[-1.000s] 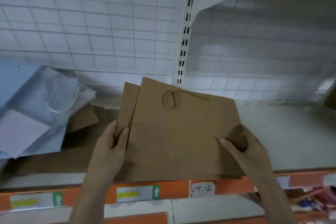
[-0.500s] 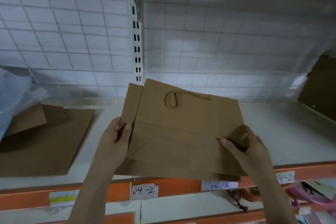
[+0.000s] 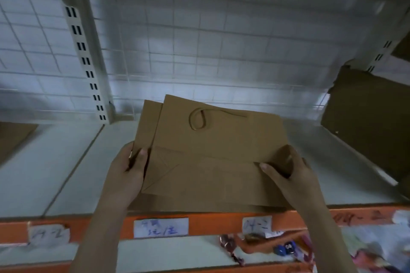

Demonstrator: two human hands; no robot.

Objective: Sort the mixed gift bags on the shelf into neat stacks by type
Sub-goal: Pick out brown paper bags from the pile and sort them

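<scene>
From the head camera, a small stack of flat brown paper bags [image 3: 213, 153] is held over the front of a pale shelf [image 3: 66, 173]. The top bag shows its folded bottom flap and a looped cord handle [image 3: 197, 119]; another bag peeks out behind at the left. The left hand [image 3: 127, 173] grips the stack's left edge, thumb on top. The right hand [image 3: 290, 175] pinches the right edge, fingers curled around it. On the orange shelf edge [image 3: 210, 220], white labels [image 3: 160, 227] carry blurred handwriting; one seems to read "14-2".
</scene>
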